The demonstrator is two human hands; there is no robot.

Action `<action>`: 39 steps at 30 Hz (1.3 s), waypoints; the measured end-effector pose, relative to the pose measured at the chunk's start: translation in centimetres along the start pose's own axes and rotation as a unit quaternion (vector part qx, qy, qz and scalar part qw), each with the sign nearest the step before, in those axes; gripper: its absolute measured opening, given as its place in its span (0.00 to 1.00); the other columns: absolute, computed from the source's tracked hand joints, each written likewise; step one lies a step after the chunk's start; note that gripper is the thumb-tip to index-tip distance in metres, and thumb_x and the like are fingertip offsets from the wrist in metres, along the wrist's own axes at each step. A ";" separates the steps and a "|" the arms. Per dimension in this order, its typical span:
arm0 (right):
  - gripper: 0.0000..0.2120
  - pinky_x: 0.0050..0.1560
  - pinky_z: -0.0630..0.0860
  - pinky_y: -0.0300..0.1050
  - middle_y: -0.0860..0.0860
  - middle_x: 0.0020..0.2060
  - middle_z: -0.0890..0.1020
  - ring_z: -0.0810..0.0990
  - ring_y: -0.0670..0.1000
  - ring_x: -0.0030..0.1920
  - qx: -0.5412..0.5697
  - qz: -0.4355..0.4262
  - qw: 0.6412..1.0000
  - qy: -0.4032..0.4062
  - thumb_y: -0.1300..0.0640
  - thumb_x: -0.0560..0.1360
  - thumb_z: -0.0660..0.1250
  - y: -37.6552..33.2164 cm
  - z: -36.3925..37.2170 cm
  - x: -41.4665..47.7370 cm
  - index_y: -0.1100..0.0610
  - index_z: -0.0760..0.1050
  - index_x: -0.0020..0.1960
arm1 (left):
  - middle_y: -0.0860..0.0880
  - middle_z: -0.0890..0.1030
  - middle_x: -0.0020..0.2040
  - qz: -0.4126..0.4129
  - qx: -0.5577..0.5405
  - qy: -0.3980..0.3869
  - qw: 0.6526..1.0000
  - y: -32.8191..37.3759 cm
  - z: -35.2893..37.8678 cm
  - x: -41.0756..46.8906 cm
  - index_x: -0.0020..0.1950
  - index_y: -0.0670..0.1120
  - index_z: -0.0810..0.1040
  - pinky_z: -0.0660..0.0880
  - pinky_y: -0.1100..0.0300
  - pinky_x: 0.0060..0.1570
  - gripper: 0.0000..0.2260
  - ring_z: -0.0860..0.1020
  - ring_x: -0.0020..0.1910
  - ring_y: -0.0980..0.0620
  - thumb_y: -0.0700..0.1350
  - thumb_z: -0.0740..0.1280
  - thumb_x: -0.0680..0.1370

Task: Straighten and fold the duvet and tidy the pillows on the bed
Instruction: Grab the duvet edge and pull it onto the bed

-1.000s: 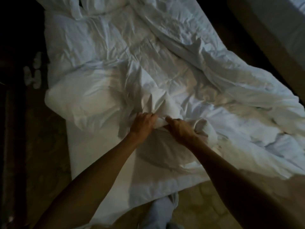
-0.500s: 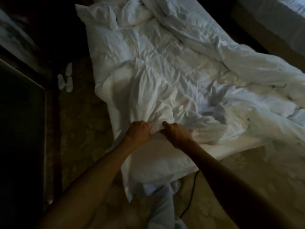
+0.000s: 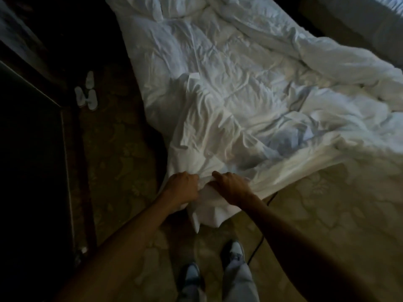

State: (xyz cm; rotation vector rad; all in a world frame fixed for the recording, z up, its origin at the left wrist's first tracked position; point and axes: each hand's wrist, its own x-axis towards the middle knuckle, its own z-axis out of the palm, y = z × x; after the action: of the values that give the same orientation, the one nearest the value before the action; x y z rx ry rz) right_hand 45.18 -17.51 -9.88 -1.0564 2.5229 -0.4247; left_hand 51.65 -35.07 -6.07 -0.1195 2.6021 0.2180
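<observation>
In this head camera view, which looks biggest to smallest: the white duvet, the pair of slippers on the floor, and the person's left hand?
1. Duvet, by far the largest, filling much of the view.
2 and 3. Left hand and pair of slippers look about alike; the hand is nearer the camera, so I won't rank them.

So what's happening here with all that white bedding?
A person stands at the foot of the bed, both hands gripping one bunched corner of a white duvet. The left hand and right hand sit close together on the fabric, which hangs off the bed toward the patterned carpet. The duvet is rumpled and not yet folded. A pair of white slippers lies on the floor to the left.
</observation>
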 end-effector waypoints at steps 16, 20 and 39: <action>0.13 0.39 0.75 0.54 0.56 0.45 0.83 0.82 0.60 0.45 -0.018 0.031 0.999 0.020 0.46 0.79 0.61 -8.0 6.2 -16.7 0.57 0.73 0.52 | 0.39 0.76 0.60 -0.007 -0.084 -0.058 0.995 3.6 9.4 -15.2 0.61 0.42 0.71 0.72 0.51 0.56 0.19 0.75 0.59 0.40 0.54 0.60 0.77; 0.13 0.34 0.75 0.51 0.56 0.43 0.83 0.82 0.60 0.40 -0.050 0.027 0.997 0.048 0.46 0.77 0.64 -7.8 7.4 -20.7 0.57 0.74 0.51 | 0.40 0.76 0.62 -0.026 -0.113 -0.073 0.991 6.1 11.5 -17.9 0.63 0.43 0.71 0.71 0.53 0.56 0.22 0.75 0.61 0.40 0.57 0.59 0.77; 0.19 0.54 0.75 0.50 0.53 0.55 0.79 0.76 0.53 0.57 0.079 0.105 0.991 0.028 0.49 0.72 0.62 -7.8 8.4 -31.6 0.55 0.74 0.61 | 0.44 0.78 0.51 0.022 -0.221 -0.079 0.972 13.2 15.4 -22.1 0.55 0.45 0.70 0.73 0.54 0.48 0.15 0.78 0.52 0.46 0.50 0.67 0.74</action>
State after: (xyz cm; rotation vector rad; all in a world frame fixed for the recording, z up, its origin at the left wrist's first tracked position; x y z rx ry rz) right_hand 74.26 -0.88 -7.22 -0.7226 2.5663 -0.5892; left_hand 76.56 -18.41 -6.22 -0.1913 2.3587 0.7900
